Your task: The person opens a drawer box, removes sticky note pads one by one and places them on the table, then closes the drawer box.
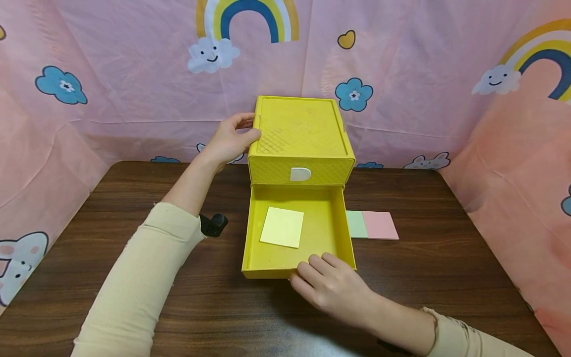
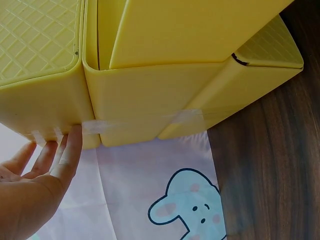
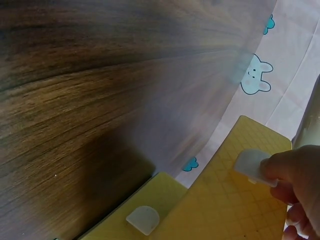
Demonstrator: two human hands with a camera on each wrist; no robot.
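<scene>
A yellow plastic drawer box [image 1: 299, 124] stands at the back of the table, with a drawer [image 1: 321, 218] pulled out below its top level. In that drawer lies a pale yellow sticky note pad [image 1: 282, 227]. My left hand [image 1: 232, 139] rests on the box's left side, thumb at the top edge; in the left wrist view its fingers [image 2: 74, 152] lie nearly straight against the side. My right hand [image 1: 339, 290] is at the drawer's front. In the right wrist view it pinches the white handle [image 3: 250, 164] between thumb and fingers.
Light green [image 1: 356, 224] and pink [image 1: 381, 225] sticky notes lie on the dark wooden table [image 1: 424, 267], right of the drawer. The top drawer has a white handle [image 1: 301, 174]; another handle [image 3: 144, 219] shows lower down. A pink printed cloth [image 1: 147, 69] hangs behind.
</scene>
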